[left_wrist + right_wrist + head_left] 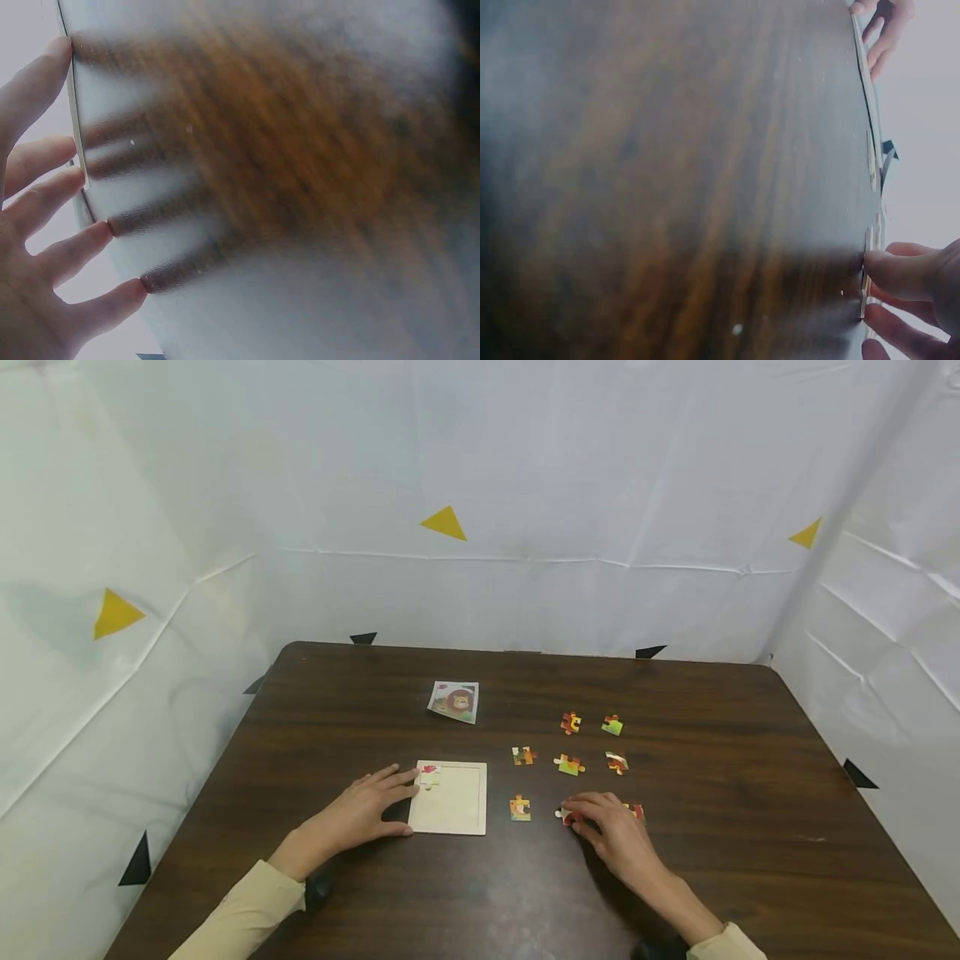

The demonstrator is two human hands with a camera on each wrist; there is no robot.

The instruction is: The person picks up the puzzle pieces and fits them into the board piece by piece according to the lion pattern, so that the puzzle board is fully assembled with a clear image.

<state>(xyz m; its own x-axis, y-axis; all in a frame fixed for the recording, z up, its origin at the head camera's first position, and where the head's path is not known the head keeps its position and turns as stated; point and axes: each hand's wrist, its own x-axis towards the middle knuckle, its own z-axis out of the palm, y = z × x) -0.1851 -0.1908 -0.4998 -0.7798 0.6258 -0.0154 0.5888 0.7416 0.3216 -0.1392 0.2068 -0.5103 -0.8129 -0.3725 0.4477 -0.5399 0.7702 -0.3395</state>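
A shallow wooden puzzle tray (450, 810) lies on the table, with one puzzle piece (431, 774) in its upper left corner. My left hand (367, 807) is spread at the tray's left side, fingertips and thumb at its edge; the left wrist view shows the fingers straight and apart. To the right, my right hand (617, 835) pinches a red and green puzzle piece (567, 816) between thumb and fingers, low at the tabletop. The hand covers part of that piece. In the right wrist view, the thumb (900, 274) and fingertips meet the piece's thin edge.
Several loose pieces lie around the right hand, among them an orange one (520, 808), a green one (612, 725) and a red one (635, 811). Behind the tray is a lion picture card (454, 702). White sheeting (525, 602) stands behind the dark table (712, 735).
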